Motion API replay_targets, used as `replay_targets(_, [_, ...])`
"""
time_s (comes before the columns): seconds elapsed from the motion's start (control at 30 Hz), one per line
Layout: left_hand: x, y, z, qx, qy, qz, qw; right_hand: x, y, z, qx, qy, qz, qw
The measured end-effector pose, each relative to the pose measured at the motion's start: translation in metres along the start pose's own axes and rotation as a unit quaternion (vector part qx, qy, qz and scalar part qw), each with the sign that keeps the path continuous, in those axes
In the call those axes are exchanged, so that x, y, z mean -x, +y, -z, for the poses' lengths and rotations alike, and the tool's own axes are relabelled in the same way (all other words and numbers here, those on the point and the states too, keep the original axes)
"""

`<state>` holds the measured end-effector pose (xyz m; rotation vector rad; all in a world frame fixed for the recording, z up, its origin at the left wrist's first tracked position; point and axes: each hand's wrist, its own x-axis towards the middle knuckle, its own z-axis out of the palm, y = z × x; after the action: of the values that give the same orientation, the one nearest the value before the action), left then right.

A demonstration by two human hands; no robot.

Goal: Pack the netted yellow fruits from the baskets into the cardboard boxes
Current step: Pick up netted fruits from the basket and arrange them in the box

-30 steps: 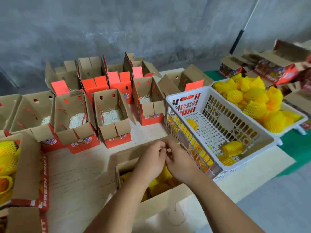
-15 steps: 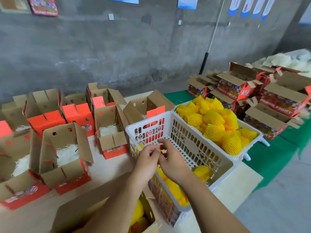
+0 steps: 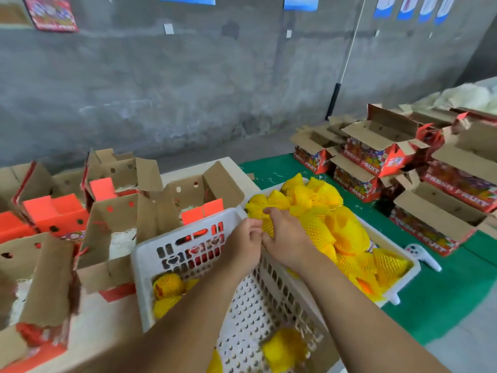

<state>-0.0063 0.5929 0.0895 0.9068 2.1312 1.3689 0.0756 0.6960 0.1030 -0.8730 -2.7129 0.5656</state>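
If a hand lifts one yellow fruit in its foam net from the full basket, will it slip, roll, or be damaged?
The netted fruit under the right hand probably grips well, since its mesh sleeve looks textured and soft. The sleeve likely cushions knocks. It looks rounded, so it may roll on the near basket floor, where loose ones lie apart.

A light wooden table (image 3: 113,316) carries open cardboard boxes with orange-red sides (image 3: 118,238), flaps raised, several showing pale shredded filler, and a white perforated plastic basket (image 3: 172,267) beside them. Adjoining on the right, a green cloth-covered surface (image 3: 441,302) carries a second white basket (image 3: 403,278) heaped with netted yellow fruits (image 3: 328,227), touching the first basket. Further back on the green surface stand stacked printed "FRESH FRUIT" boxes (image 3: 376,157) with open flaps.
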Motion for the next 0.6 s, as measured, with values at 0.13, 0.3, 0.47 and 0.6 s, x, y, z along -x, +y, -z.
replay_targets(0.13, [-0.021,0.003,-0.041,-0.155,-0.062,-0.039,0.985,-0.014,0.061,0.004,0.165,-0.024,-0.156,0.974])
replay_targets(0.3, [-0.031,0.006,-0.081,-0.160,-0.085,-0.021,0.983,-0.016,0.087,0.001,0.151,-0.023,-0.128,0.980])
replay_targets(0.47, [-0.037,0.015,-0.101,0.101,-0.032,0.096,0.990,-0.006,0.091,0.016,-0.093,0.084,-0.043,0.991])
replay_targets(0.6, [-0.037,0.010,-0.099,0.231,-0.016,0.141,0.963,0.008,0.083,0.024,-0.257,0.063,-0.004,0.964])
